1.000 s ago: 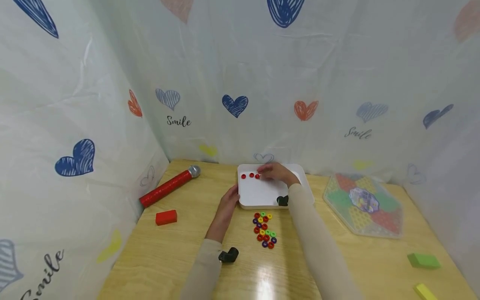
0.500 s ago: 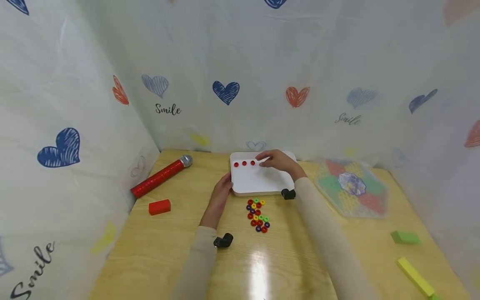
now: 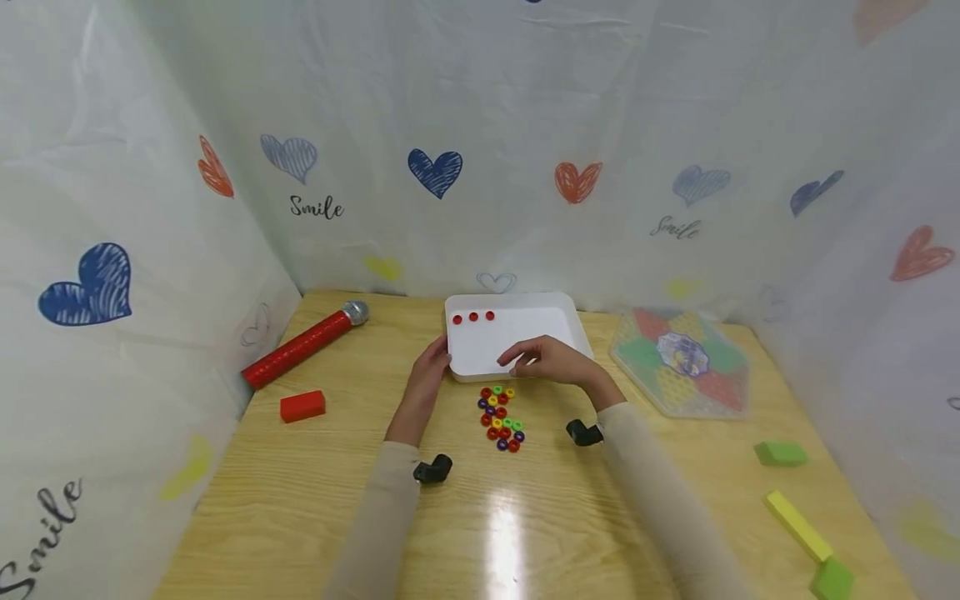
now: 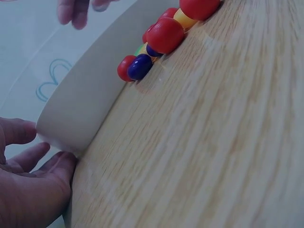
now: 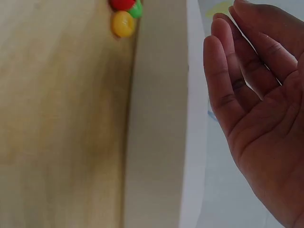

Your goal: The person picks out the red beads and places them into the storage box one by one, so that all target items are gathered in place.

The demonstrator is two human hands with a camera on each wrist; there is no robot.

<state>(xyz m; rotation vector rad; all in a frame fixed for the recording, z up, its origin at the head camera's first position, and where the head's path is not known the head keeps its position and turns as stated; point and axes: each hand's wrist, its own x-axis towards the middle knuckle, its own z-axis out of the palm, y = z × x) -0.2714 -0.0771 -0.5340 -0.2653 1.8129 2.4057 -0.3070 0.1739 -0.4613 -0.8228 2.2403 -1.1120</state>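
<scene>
The white tray (image 3: 517, 342) sits at the middle of the counter's (image 3: 337, 500) far edge, and the left hand (image 3: 427, 375) presses its fingers against the tray's near left corner, seemingly to steady it; in the left wrist view the fingers (image 4: 28, 180) lie relaxed against the wall rather than curled round it. The right hand (image 3: 543, 360) hovers over the tray's near rim with its grip spread, palm empty and fingers loosely straight, touching nothing. Three red rings (image 3: 473, 317) lie in a row at the tray's far left corner, apart from each other. Just outside the near rim a pile of coloured rings (image 3: 501, 417), red, yellow, green and purple, lies on the counter between the two forearms. Toward the left edge lie a red toy microphone (image 3: 303, 344) and a red block (image 3: 302, 406); a hexagonal pegboard (image 3: 678, 371) lies right of the tray.
</scene>
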